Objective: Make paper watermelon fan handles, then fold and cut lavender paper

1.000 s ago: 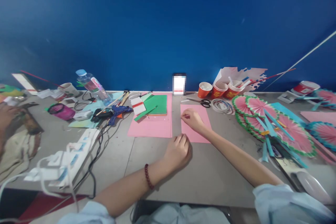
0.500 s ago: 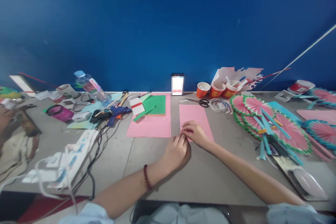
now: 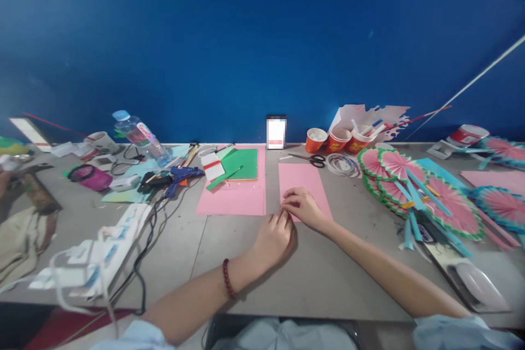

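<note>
My left hand (image 3: 275,238), with a dark red bead bracelet (image 3: 228,279) on its wrist, is closed with the fingers bent down toward the table. Its fingertips meet those of my right hand (image 3: 304,209), whose fingers are curled together too. Whatever they may pinch is hidden or too small to name. Under my right hand lies a pink paper sheet (image 3: 302,176), and both sets of fingertips are near its close left corner. Beyond it rest black-handled scissors (image 3: 316,161). Left of the hands is a pink paper stack (image 3: 233,206) with green paper (image 3: 248,163) on top.
Red paper cups (image 3: 315,141) and a tape roll (image 3: 342,165) stand behind right. Pink-green paper fans (image 3: 451,205) and a mouse (image 3: 482,284) lie right. Leftward are a blue glue gun (image 3: 180,175), a bottle (image 3: 141,136), a power strip (image 3: 110,251) and another person's hand (image 3: 5,178).
My hands hold nearly the same pose, fingertips together. The whole view has shifted very slightly, with things appearing a little further left.
</note>
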`<state>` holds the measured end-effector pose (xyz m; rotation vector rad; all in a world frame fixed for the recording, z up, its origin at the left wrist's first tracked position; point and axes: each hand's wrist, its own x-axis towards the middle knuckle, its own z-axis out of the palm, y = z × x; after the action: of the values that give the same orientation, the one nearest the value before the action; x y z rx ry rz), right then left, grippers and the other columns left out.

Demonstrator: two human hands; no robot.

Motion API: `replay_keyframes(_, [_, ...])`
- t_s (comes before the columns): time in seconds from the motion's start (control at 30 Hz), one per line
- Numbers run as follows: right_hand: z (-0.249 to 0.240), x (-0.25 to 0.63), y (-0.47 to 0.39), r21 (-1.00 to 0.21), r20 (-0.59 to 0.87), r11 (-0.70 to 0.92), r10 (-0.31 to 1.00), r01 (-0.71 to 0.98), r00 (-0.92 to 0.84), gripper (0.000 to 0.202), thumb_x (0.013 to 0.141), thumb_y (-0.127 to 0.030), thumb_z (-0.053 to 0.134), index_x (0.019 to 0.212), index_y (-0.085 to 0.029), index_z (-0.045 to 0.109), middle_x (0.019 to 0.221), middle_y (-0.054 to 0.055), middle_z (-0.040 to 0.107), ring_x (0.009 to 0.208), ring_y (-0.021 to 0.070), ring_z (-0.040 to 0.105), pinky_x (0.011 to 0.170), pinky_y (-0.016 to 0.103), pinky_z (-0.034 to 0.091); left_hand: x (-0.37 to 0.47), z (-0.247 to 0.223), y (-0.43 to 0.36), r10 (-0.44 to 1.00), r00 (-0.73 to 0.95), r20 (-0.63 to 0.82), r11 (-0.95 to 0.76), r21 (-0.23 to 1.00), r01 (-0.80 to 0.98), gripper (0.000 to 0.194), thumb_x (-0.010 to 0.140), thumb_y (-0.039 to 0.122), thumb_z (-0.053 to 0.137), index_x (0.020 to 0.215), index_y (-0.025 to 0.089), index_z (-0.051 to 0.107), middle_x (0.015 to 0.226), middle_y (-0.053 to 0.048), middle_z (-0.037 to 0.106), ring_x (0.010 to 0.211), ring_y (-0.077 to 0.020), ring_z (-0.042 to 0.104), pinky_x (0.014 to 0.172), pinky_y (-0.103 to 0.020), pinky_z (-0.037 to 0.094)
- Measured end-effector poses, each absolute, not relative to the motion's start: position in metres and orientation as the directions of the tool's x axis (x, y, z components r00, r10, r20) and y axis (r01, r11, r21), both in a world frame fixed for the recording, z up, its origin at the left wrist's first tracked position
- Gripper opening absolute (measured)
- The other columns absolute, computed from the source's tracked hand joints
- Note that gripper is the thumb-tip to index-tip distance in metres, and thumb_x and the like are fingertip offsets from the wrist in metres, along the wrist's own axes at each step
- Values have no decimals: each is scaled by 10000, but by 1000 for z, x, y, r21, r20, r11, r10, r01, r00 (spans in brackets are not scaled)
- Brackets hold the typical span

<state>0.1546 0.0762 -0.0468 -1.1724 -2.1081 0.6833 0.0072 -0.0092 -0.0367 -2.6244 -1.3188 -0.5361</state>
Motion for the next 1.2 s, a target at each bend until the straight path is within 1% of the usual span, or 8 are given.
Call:
replay_keyframes(0.17, [-50, 154, 76, -666, 289, 485, 868, 566, -404, 90, 741, -178, 696, 708, -251, 738, 924, 31, 668, 890, 198, 583, 842, 357, 434, 7, -37, -10, 751, 561, 347, -600, 6, 800, 258, 871, 167, 464, 1064, 59, 597, 1144, -188, 612, 1060, -260, 561, 799, -357, 451])
replay_keyframes(0.3, [-54, 153, 80, -655, 309, 501, 861, 567, -404, 90, 741, -176, 701, 691, -245, 728, 905, 34, 664, 887, 198, 583, 832, 357, 434, 6, -40, -10, 738, 573, 355, -601, -38, 798, 283, 874, 168, 455, 1091, 50, 592, 1170, -188, 610, 1093, -265, 548, 817, -359, 446])
replay_keyframes(0.5, [-56, 151, 86, -665, 335, 506, 860, 549, -385, 74, 738, -170, 705, 700, -232, 722, 853, 33, 652, 838, 187, 579, 799, 339, 447, 6, -37, -12, 727, 592, 348, -611, -65, 789, 292, 877, 174, 451, 1097, 50, 597, 1190, -203, 597, 1098, -267, 540, 826, -364, 443])
replay_keyframes(0.7, [-58, 150, 89, -654, 378, 534, 844, 536, -381, 74, 741, -168, 700, 705, -229, 719, 869, 35, 650, 855, 191, 577, 802, 338, 450, 5, -39, -11, 724, 607, 328, -618, -81, 782, 293, 870, 164, 449, 1098, 53, 596, 1199, -203, 589, 1111, -272, 531, 831, -364, 438])
replay_keyframes(0.9, [-56, 149, 90, -625, 367, 522, 852, 580, -373, 69, 751, -190, 695, 706, -236, 717, 855, 28, 663, 838, 191, 580, 809, 346, 443, 6, -42, -11, 716, 588, 376, -605, -84, 792, 273, 861, 162, 461, 1060, 60, 617, 1166, -188, 610, 1076, -264, 550, 822, -357, 449])
replay_keyframes(1.07, [-51, 148, 93, -609, 354, 508, 861, 609, -365, 60, 766, -212, 688, 717, -231, 718, 848, 31, 664, 826, 190, 575, 785, 335, 440, 7, -40, -12, 725, 582, 368, -598, -83, 797, 293, 866, 158, 453, 1090, 54, 610, 1169, -189, 611, 1075, -260, 553, 819, -366, 462])
replay_keyframes(1.2, [-48, 148, 96, -620, 333, 496, 868, 608, -368, 71, 779, -222, 673, 723, -229, 716, 836, 32, 663, 814, 186, 584, 776, 330, 440, 6, -39, -12, 727, 584, 361, -600, -81, 796, 300, 867, 152, 447, 1099, 53, 612, 1172, -189, 611, 1075, -260, 559, 822, -363, 464])
